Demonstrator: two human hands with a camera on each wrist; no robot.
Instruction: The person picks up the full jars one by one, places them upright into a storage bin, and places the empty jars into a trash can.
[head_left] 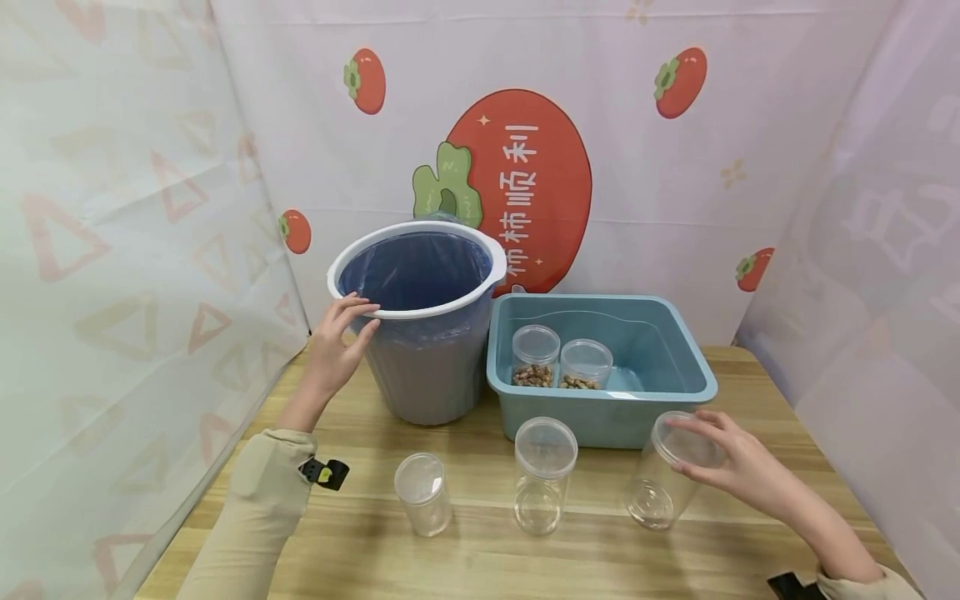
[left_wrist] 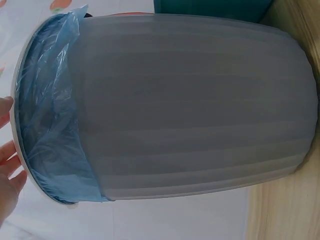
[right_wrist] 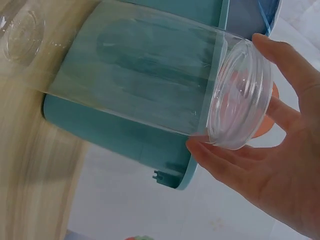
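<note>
My left hand (head_left: 337, 346) is at the near left rim of a grey trash bin (head_left: 431, 379), its fingertips touching the white rim. A translucent blue bag (left_wrist: 55, 125) lines the bin and folds over its edge. My right hand (head_left: 738, 462) spans the top of a tall clear jar (head_left: 660, 483), thumb on one side of the lid (right_wrist: 242, 95) and fingers on the other. That jar looks empty. To its left stand another tall clear jar (head_left: 540, 492) and a smaller lidded jar (head_left: 423, 496), both seemingly empty.
A blue-green plastic tub (head_left: 600, 417) stands behind the jars, right beside the bin. Inside it are two lidded jars, one (head_left: 534, 358) and another (head_left: 585, 367), each partly filled with brown nuts or similar pieces. Printed cloth walls surround the wooden table (head_left: 360, 550).
</note>
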